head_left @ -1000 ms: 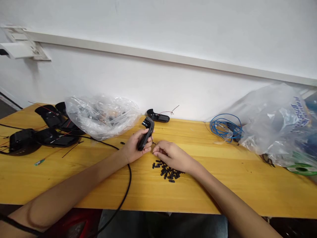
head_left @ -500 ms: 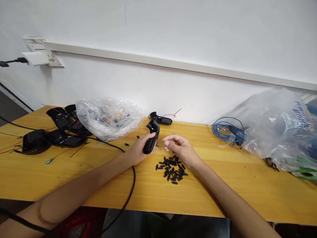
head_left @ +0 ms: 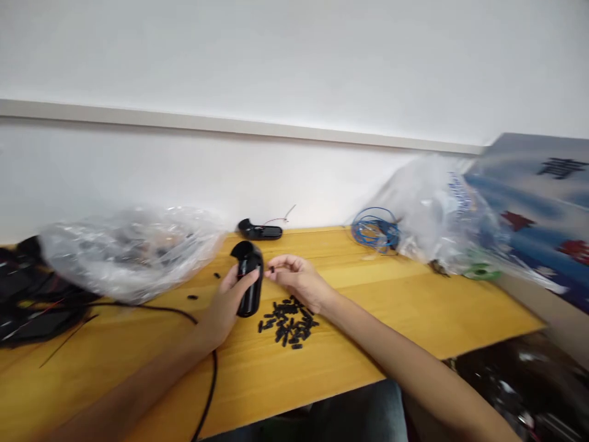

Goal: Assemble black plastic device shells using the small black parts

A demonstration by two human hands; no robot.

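A glossy black curved plastic housing (head_left: pixel 249 288) is gripped in my left hand (head_left: pixel 226 305), its hooked end upward and the thumb across its side. Close to its right side, my right hand (head_left: pixel 299 279) pinches a small black piece (head_left: pixel 272 269) between thumb and fingertips. A gap separates that piece from the housing. Below the two hands, a loose pile of small black pieces (head_left: pixel 288 322) lies on the wooden table (head_left: pixel 368 337). Two similar bits, one of them a small black piece (head_left: pixel 192 297), lie apart to the left.
Another black housing (head_left: pixel 269 232) with thin wires rests by the wall. To the left are a clear plastic bag (head_left: pixel 133 252), more black housings (head_left: pixel 41 325) and a black cable (head_left: pixel 212 387). Coiled blue wire (head_left: pixel 375 230) and a large plastic bag (head_left: pixel 427 209) stand at the right.
The view has swung to the right. The housing in my left hand has turned to show a broader face. The small black piece now shows at my right fingertips.
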